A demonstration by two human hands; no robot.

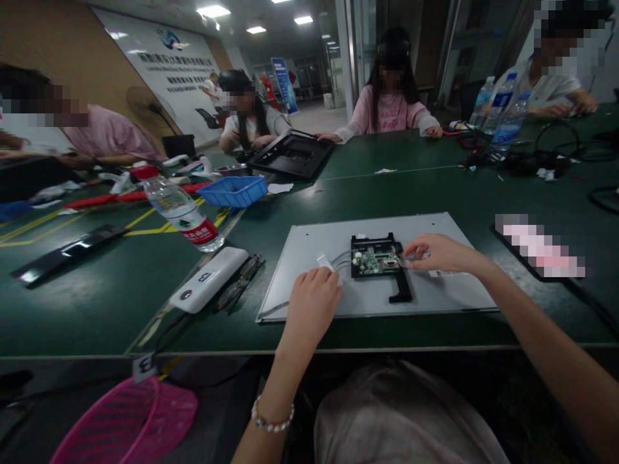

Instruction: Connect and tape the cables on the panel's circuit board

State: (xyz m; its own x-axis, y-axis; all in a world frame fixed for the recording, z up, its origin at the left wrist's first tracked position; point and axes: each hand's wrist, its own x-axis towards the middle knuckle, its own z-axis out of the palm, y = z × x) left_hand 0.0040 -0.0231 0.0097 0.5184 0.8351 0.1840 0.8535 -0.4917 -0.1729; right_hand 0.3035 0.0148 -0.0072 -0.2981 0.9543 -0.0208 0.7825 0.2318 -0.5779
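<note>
A flat grey-white panel (309, 245) lies on the table in front of me. On it sits a black plastic frame (401, 287) holding a green circuit board (377, 261). Grey cables (344, 253) run from the board's left side to my left hand (315, 296), whose fingers are curled down over them. A small white strip (325, 261) sticks up beyond those fingers. At the board's right edge, my right hand (438, 253) pinches something small and pale that I cannot make out.
Left of the panel are folded glasses (240, 283), a white power bank (210, 280), a water bottle (186, 216) and a blue tray (233, 191). A phone (539, 248) lies right. A pink basket (130, 419) is below the table edge. Several people sit around; one touches a black casing (294, 154).
</note>
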